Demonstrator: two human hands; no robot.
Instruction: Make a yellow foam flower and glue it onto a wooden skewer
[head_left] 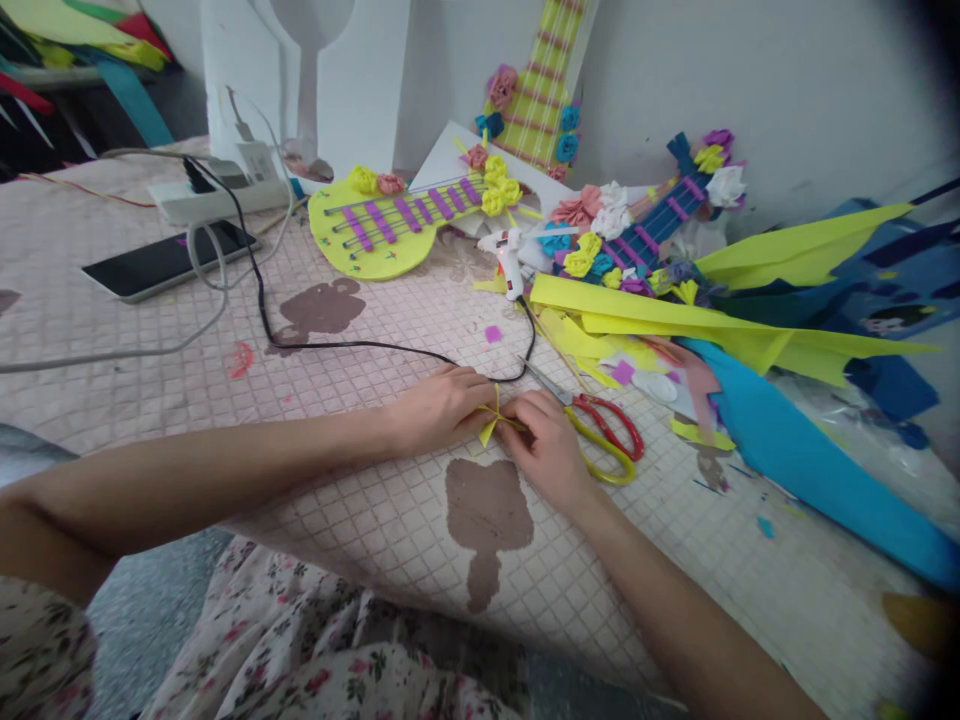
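tiny yellow strip [487,432] held around mid-frame, pinched by left hand [442,408] and right hand [546,445], both grips pretty narrow on it, scissors [579,404] parked just beside the right one, white glue gun [511,268] seen upper middle

1. The left hand [442,408] and the right hand [546,445] hold a small piece of yellow paper [487,432] between their fingertips.
2. Scissors [580,404] with red and yellow handles lie just beside the right hand.
3. Beyond the hands is a white glue gun [511,268], its black cord [360,345] crossing the quilted cloth [360,510].
4. A yellow guitar cutout [390,252] with purple bars lies left of the glue gun.
5. Blue paper [817,480] stretches to the right.
6. A phone [161,265] lies far left.
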